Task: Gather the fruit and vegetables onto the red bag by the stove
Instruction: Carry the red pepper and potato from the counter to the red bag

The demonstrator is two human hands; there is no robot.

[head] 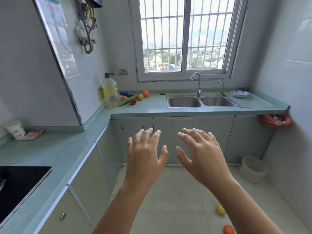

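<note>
Nothing looks gathered yet: the produce lies scattered in the far counter corner, two more pieces on the floor, while the left hand and right hand hover spread and empty; the red bag near the stove is not clearly identifiable.

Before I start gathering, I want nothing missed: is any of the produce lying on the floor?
Yes, a yellow fruit and an orange one lie on the floor tiles, below the right hand.
</note>
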